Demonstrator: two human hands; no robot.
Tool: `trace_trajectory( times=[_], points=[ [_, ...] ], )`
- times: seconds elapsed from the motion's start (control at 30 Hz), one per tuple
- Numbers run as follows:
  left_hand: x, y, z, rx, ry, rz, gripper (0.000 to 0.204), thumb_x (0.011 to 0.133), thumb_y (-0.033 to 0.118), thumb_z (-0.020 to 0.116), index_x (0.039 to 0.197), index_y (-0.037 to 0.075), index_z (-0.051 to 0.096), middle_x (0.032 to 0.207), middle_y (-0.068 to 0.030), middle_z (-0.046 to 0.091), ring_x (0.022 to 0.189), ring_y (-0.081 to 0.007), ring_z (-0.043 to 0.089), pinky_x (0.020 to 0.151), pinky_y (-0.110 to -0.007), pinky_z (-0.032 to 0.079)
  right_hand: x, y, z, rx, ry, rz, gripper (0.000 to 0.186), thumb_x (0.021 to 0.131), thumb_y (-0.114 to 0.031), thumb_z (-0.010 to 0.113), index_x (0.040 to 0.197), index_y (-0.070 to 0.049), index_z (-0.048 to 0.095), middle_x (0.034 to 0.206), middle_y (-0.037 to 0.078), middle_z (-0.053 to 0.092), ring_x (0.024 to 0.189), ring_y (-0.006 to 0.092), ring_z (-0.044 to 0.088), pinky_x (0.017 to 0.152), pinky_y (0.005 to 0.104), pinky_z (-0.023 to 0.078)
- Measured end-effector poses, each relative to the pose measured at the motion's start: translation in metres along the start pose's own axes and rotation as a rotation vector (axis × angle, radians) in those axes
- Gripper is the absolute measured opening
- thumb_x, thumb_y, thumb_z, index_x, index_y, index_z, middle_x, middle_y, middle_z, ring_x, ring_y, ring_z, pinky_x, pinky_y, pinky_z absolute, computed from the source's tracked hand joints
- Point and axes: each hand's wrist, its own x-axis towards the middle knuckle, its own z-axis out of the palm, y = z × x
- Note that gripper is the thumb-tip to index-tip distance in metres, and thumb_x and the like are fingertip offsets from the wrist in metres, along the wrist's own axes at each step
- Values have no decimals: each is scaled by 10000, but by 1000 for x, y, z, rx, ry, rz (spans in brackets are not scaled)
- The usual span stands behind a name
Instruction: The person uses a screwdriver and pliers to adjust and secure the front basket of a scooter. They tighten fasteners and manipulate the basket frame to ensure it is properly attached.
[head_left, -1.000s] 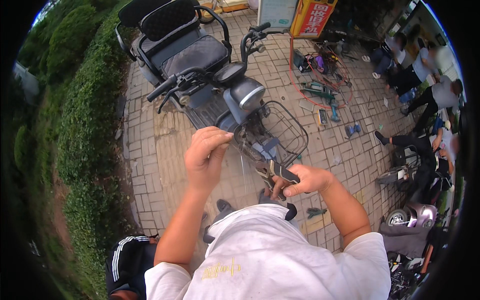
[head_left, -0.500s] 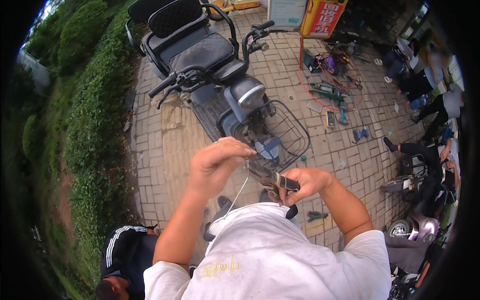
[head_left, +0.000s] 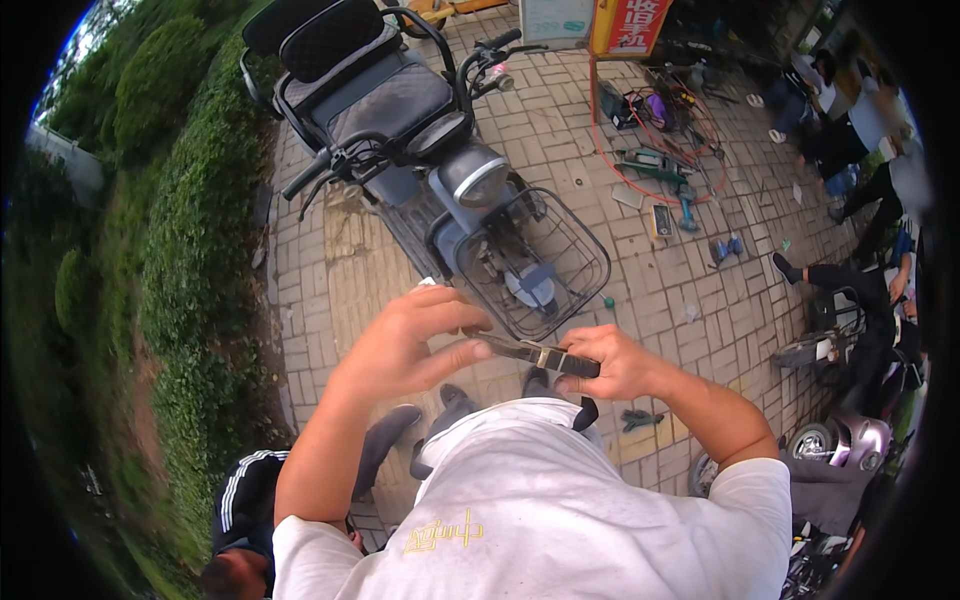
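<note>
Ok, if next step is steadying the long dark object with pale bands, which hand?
Probably the right hand: it grips the long dark object near its right end. The left hand looks looser at the other end, and its contact is unclear.

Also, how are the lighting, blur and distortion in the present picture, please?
Head view: soft daylight, no hard shadows on the paving; head view: people at right lean with fisheye distortion, some heads smeared; head view: black side edges.
</note>
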Motion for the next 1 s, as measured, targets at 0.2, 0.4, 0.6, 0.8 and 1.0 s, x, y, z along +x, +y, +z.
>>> trace_trajectory(
  times=[0.2,0.4,0.6,0.8,1.0],
  points=[
    [-6,-4,34,73,147,-140,203,847,114,698,1007,-6,663,766,-130,631,675,-275,614,620,-334,479,-12,6,-5,-398,208,23,261,711,-214,793,841,-26,665,874,124,618,776,295,629,668,382,511],
    [-9,-31,69,337,262,-284,188,878,117,672,1038,19,671,817,-134,644,714,-291,621,633,-335,479,-14,29,1,-694,278,9,203,708,-198,748,797,-55,634,866,141,546,803,327,604,677,433,509],
    [-19,-54,92,308,530,-395,161,880,121,659,1000,19,693,926,-124,606,847,-242,590,708,-319,476,-8,41,32,-533,224,171,236,766,-259,732,844,-52,649,881,151,549,817,341,606,690,438,501],
    [-55,-88,68,30,432,-426,164,893,40,622,1048,3,660,953,-106,595,811,-209,581,701,-284,462,9,43,69,-199,81,320,336,824,-365,703,934,-49,685,864,169,565,819,364,597,722,451,488],
    [-69,-101,9,141,111,-348,267,836,8,661,1102,-2,641,966,-143,636,854,-266,622,749,-331,493,48,21,91,-204,65,448,365,827,-382,696,923,-30,690,854,166,573,812,362,596,721,448,490]
  ],
)
